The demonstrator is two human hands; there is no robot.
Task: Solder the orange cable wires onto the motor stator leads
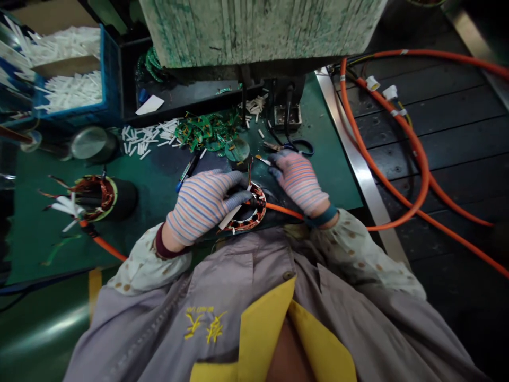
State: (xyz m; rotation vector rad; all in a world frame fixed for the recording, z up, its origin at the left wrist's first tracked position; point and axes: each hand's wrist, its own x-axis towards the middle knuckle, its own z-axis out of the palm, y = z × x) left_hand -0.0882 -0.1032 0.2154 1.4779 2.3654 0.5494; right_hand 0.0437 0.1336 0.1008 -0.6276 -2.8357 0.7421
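A ring-shaped wire-wound motor stator [261, 199] lies at the bench's front edge, an orange cable [284, 210] leading from it to the right. My left hand [207, 204], in a striped glove, is closed over its left side. Thumb and fingers pinch at the wires there, and a white sleeve [229, 217] sticks out below the thumb. Just right of the stator, my right hand [300, 180], gloved alike, is closed on a small brush [262, 159] whose tan tip points left. Scissors [304, 147] lie just beyond that hand. A round green disc [237, 150] sits behind the stator.
Another wound stator [97, 196] stands at left. Behind are white tubes [143, 139], green circuit strips [207, 130], a marker pen [187, 172], a metal tin [93, 143] and a blue crate [109, 79]. An overhanging box [262, 32] stands ahead; thick orange cables [421, 159] loop at right.
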